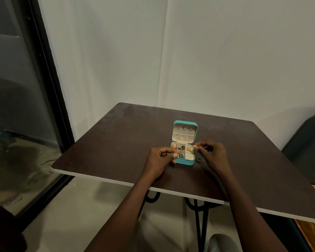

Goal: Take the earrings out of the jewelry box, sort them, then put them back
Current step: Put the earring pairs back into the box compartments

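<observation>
Teal box (184, 161) open mid-table (116, 142), earrings (174, 146) inside. Left hand (161, 158) curled against its left wall. Right hand (212, 151) pinching gold earring (194, 146) over its right edge. Ring (198, 159) just right.

Dark brown table (116, 142) with pale edge carries open teal jewelry box (184, 161), lid upright, and small ring (198, 159) just beside box's right wall.
</observation>
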